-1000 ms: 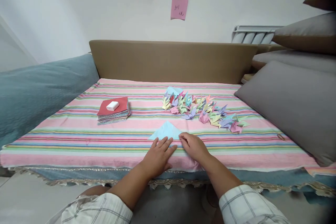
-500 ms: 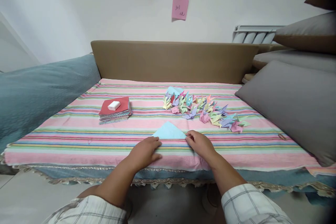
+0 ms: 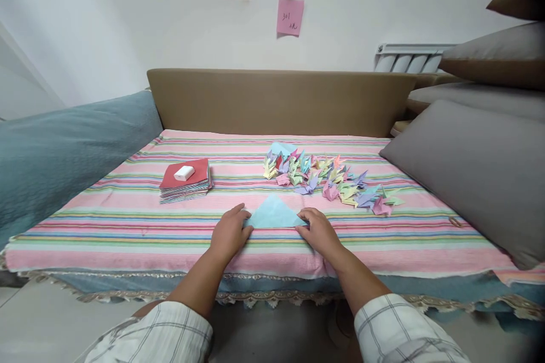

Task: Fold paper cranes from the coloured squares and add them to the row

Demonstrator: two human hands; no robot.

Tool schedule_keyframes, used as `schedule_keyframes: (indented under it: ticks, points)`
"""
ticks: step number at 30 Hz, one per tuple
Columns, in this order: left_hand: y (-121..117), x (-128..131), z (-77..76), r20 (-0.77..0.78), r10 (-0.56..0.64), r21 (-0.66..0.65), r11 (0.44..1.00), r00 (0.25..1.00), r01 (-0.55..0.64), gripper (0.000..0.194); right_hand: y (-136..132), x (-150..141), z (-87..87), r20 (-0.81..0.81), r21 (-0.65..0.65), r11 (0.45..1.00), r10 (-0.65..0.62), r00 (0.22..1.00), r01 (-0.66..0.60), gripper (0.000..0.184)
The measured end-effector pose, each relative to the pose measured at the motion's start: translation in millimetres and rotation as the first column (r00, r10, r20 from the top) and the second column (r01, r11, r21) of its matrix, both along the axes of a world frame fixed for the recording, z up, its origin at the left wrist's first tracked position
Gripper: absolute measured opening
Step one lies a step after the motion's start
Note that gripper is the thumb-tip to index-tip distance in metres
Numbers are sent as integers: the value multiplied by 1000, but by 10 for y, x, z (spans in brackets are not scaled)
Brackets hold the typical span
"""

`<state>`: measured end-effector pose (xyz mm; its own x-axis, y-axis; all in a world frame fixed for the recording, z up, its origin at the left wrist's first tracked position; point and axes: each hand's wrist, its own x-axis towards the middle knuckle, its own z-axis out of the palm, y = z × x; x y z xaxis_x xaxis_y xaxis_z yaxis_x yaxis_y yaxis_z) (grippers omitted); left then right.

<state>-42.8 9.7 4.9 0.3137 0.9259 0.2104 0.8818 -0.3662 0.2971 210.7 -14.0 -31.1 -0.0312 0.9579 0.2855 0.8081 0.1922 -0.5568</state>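
Observation:
A light blue sheet of origami paper (image 3: 273, 214), folded into a triangle, lies on the striped cloth with its point facing away from me and its long edge toward me. My left hand (image 3: 230, 231) grips the left corner between thumb and fingers. At the opposite corner, the thumb and fingers of my right hand (image 3: 320, 231) pinch the paper. Beyond it spreads a pile of folded paper cranes (image 3: 313, 181) in several pastel colours. Another light blue paper piece (image 3: 281, 148) lies at the back of that pile.
To the left, a stack of origami paper (image 3: 185, 186) with a red top sheet carries a small white block (image 3: 184, 173). Grey cushions (image 3: 472, 164) stand at the right. A small brown loop (image 3: 455, 222) lies near them. The sofa's backrest (image 3: 272, 102) rises behind the cloth.
My left hand has turned and closed on the paper's left corner, where its fingers lay flatter before. My right hand keeps its hold on the right corner, its thumb now lower along the edge.

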Motion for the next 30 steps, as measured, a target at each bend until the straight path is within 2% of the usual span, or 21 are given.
schedule_keyframes:
  ticks: [4, 9, 14, 16, 20, 22, 24, 27, 30]
  points:
    - [14, 1, 11, 48, -14, 10, 1000, 999, 13, 14, -4, 11, -3, -50, 23, 998, 54, 997, -53, 16]
    - [51, 5, -19, 18, -10, 122, 993, 1000, 8, 15, -46, -30, 5, -50, 53, 993, 108, 993, -105, 25]
    - [13, 4, 21, -141, -21, 123, 992, 990, 38, 37, -142, -110, 58, 98, 171, 972, 146, 984, -161, 25]
    - [-63, 15, 73, -144, -72, 125, 988, 987, 90, 40, -188, -154, 89, 171, 193, 965, 147, 974, -179, 24]
    - [-270, 86, 137, -77, -286, 128, 947, 955, 294, 25, -271, -275, 137, 311, 185, 965, 122, 943, -186, 18]
    - [-346, 138, 117, -103, -348, 114, 926, 932, 359, 44, -306, -347, 142, 360, 194, 965, 98, 928, -177, 15]
    - [-378, 183, 76, -149, -351, 92, 926, 925, 366, 52, -339, -419, 129, 393, 213, 960, 86, 916, -181, 14]
    - [-346, 210, 21, -234, -295, 75, 945, 926, 320, 37, -385, -508, 88, 386, 252, 943, 107, 916, -216, 15]
    - [-263, 172, -7, -285, -260, 87, 951, 922, 296, 18, -406, -544, 46, 320, 276, 904, 232, 919, -325, 15]
